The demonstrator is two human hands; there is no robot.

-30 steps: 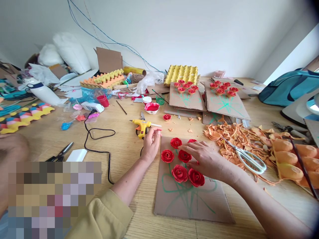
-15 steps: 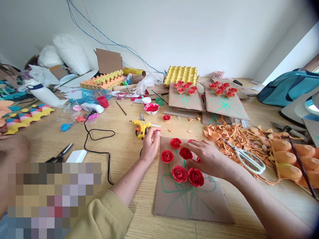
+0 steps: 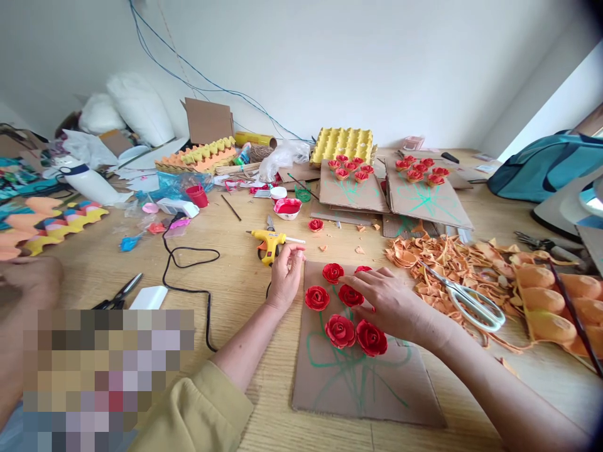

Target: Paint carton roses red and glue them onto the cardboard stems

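Red paper roses, among them a front one [image 3: 340, 331], sit on a cardboard sheet [image 3: 372, 395] painted with green stems and a bow. My right hand [image 3: 389, 298] reaches over the sheet, its thumb and fingers closed around the middle rose [image 3: 349, 295] and touching it. Part of that flower and those behind are hidden by the hand. Beside the sheet's far left corner is my left hand [image 3: 286, 276], fingers curled together; whether they hold anything is hidden. Just beyond it lies a yellow glue gun [image 3: 269, 242] with a white glue stick at its rear.
One loose red rose [image 3: 315, 225] lies near a bowl of red paint [image 3: 287, 208]. Finished flower boards [image 3: 424, 201] stand behind. Scissors [image 3: 473, 304] rest by orange scraps [image 3: 452, 263] at right. A black cord [image 3: 207, 314] runs left, near another person's arm [image 3: 28, 289].
The view has shifted slightly. Both hands stay almost where they were, the right one still at the middle rose.
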